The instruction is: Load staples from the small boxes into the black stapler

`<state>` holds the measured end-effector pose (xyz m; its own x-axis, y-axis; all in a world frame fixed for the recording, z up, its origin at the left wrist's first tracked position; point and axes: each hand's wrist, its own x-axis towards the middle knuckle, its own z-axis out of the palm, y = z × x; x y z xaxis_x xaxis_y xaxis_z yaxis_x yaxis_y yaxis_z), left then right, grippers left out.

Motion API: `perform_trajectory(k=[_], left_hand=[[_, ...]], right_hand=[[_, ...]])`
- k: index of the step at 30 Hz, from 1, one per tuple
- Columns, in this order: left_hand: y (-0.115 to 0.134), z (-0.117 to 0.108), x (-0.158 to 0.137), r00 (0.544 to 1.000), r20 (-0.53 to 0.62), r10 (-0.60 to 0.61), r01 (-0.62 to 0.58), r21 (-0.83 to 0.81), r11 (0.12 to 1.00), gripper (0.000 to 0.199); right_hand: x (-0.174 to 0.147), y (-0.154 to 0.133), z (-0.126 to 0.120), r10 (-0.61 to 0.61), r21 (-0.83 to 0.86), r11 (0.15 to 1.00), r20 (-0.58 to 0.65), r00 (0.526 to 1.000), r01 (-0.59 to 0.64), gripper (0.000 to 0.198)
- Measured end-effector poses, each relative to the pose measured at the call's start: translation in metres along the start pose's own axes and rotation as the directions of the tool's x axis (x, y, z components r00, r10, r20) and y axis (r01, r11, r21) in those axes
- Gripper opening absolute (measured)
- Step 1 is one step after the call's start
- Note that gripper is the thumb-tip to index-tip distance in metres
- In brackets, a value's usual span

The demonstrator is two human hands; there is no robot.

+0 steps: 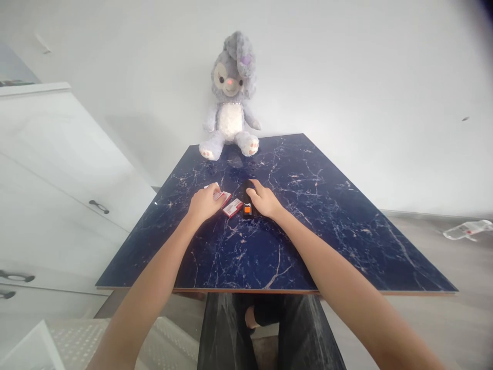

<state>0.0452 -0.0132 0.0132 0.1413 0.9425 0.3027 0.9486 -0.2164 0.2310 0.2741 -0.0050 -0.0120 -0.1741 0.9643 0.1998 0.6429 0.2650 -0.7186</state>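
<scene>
My left hand (206, 203) is on the left of the middle of the table, its fingers curled over a small red-and-white flat box (226, 197). A white edge, perhaps of another such box, shows beyond its fingertips. Just right of that hand lies a second red-and-white box (233, 207), slanted on the tabletop. Beside it my right hand (265, 199) is closed around the right side of a black oblong object (247, 195) with an orange square at its near end. The thumb rests on top. Its exact kind is too small to tell.
Both hands are over a dark blue marbled table (246, 257). A grey plush rabbit (231, 110) sits at its far edge against the white wall. White drawers (61, 180) stand to the left. A clear plastic item (468, 229) lies on the floor at right.
</scene>
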Motion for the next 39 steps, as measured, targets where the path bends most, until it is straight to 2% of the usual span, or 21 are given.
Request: perform_trajectory(k=[4, 7, 11, 13, 17, 19, 21, 23, 28, 34, 36, 39], left_hand=[[0.006, -0.007, -0.002, 0.996, -0.085, 0.007, -0.016, -0.103, 0.995, 0.025], [0.014, -0.011, -0.006, 0.995, 0.022, 0.097, -0.089, -0.228, 0.97, 0.026], [0.024, -0.01, -0.013, 0.928, 0.223, 0.3, -0.165, -0.476, 0.864, 0.032], [0.029, -0.009, -0.015, 0.915, 0.236, 0.327, -0.16, -0.532, 0.831, 0.033], [0.034, -0.013, -0.02, 0.903, 0.238, 0.356, -0.194, -0.513, 0.836, 0.033], [0.036, -0.018, -0.022, 0.861, 0.324, 0.393, -0.193, -0.506, 0.84, 0.031], [0.039, -0.023, -0.025, 0.793, 0.42, 0.442, -0.209, -0.493, 0.845, 0.032], [0.041, -0.024, -0.027, 0.757, 0.445, 0.478, -0.269, -0.454, 0.849, 0.034], [0.041, -0.017, -0.025, 0.837, 0.282, 0.468, -0.394, -0.281, 0.875, 0.036], [0.026, -0.023, -0.014, 0.9, 0.116, 0.42, -0.388, -0.222, 0.894, 0.025], [0.019, -0.021, -0.01, 0.898, 0.11, 0.426, -0.4, -0.195, 0.895, 0.024], [0.014, -0.014, -0.007, 0.882, 0.168, 0.44, -0.414, -0.167, 0.895, 0.027]], right_hand=[[-0.002, -0.002, 0.0, -0.003, -0.011, 1.0, 0.002, 1.0, 0.003, 0.051], [-0.002, -0.003, -0.001, -0.004, -0.02, 1.0, 0.001, 1.0, 0.004, 0.052], [-0.003, -0.004, -0.001, -0.015, -0.028, 0.999, 0.003, 1.0, 0.015, 0.052], [-0.003, -0.004, -0.001, -0.022, -0.033, 0.999, 0.001, 1.0, 0.022, 0.051], [-0.002, -0.003, -0.001, -0.03, -0.034, 0.999, -0.001, 1.0, 0.03, 0.051], [-0.002, -0.002, -0.001, -0.034, -0.03, 0.999, -0.005, 0.999, 0.034, 0.05], [-0.002, -0.002, -0.001, -0.036, -0.025, 0.999, -0.012, 0.999, 0.036, 0.05], [-0.002, -0.002, -0.001, -0.031, -0.021, 0.999, -0.012, 0.999, 0.03, 0.05], [-0.001, -0.003, -0.001, -0.014, -0.015, 1.0, -0.011, 1.0, 0.013, 0.048], [-0.001, -0.002, -0.002, -0.026, -0.01, 1.0, -0.013, 1.0, 0.025, 0.049], [-0.001, -0.002, -0.002, -0.022, -0.013, 1.0, -0.008, 1.0, 0.022, 0.049], [-0.002, -0.003, -0.002, -0.012, -0.016, 1.0, -0.002, 1.0, 0.012, 0.05]])
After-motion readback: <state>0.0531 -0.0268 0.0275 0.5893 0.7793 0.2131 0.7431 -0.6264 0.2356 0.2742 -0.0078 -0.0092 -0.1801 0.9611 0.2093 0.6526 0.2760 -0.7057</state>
